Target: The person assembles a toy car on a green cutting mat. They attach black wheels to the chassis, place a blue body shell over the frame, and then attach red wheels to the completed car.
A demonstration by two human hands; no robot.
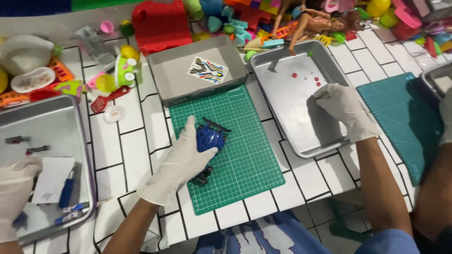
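Head view, looking down on a white-tiled worktop [127,155]. My left hand [181,162] holds a blue toy car [209,137] in a closed grip, pressing it onto the green cutting mat [245,155]; its dark chassis shows under my palm. My right hand [343,110] rests over the metal tray [282,70] to the right, fingertips pinched together; whether they carry a small part I cannot tell. A few small red pieces [306,77] lie loose in that tray, so I judge the dismantling begun but far from done: the car's body looks largely whole. A grey box [197,63] with a sticker sheet [207,69] sits beyond the mat, toys heaped behind it. At far left, another person's gloved hand [14,188] works over a second tray [70,113].
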